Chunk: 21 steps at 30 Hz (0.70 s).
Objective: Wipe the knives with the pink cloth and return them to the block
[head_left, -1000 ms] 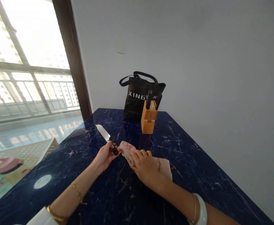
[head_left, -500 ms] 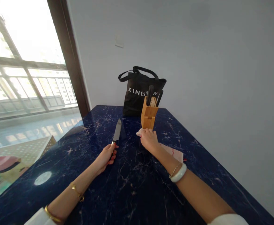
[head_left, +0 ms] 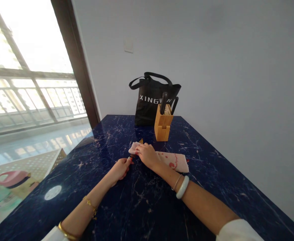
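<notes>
Tabletop [head_left: 142,207]: left hand [head_left: 120,168] around knife [head_left: 133,154]

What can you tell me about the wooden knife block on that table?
The knife block looks like light, plain wood, with a stepped front and a slanted, slotted top. It stands upright on the dark blue marbled table, near the far end, just in front of a black tote bag. Two black knife handles stick up from its slots. Neither hand touches it.

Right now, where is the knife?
In the head view the knife lies mid-table on the dark marble table, mostly hidden under the pink cloth, which the right hand presses onto it. The left hand holds its handle.
</notes>
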### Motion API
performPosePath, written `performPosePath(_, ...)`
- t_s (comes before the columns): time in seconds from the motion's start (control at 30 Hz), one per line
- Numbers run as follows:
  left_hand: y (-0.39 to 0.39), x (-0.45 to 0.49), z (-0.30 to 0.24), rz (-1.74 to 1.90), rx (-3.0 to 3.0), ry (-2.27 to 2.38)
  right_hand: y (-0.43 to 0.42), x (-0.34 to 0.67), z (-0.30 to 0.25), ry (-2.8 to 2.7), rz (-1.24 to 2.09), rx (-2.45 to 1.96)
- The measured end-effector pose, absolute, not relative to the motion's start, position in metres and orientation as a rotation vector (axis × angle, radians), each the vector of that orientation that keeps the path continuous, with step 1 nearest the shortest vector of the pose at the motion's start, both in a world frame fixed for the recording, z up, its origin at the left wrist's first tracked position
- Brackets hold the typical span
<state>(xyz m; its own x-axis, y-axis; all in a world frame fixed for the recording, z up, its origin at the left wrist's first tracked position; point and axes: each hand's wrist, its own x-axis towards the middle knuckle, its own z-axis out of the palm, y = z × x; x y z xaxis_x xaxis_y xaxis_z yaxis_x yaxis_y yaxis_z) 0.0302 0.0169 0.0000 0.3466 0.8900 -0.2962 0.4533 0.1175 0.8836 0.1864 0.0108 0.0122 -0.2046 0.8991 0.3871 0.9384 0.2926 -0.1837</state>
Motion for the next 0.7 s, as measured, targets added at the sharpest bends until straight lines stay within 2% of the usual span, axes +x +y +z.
performPosePath(0.13,0.019,0.03,-0.002,0.501,1.544,1.287,0.007,0.178,0.01,-2.169,-0.037,-1.563)
performPosePath(0.4,0.019,0.029,-0.007,0.511,1.575,1.262,0.009,0.176,0.016,-2.111,0.037,-1.687)
performPosePath(0.7,0.02,0.026,-0.009,0.541,1.508,1.228,0.005,0.17,0.011,-2.118,-0.033,-1.65)
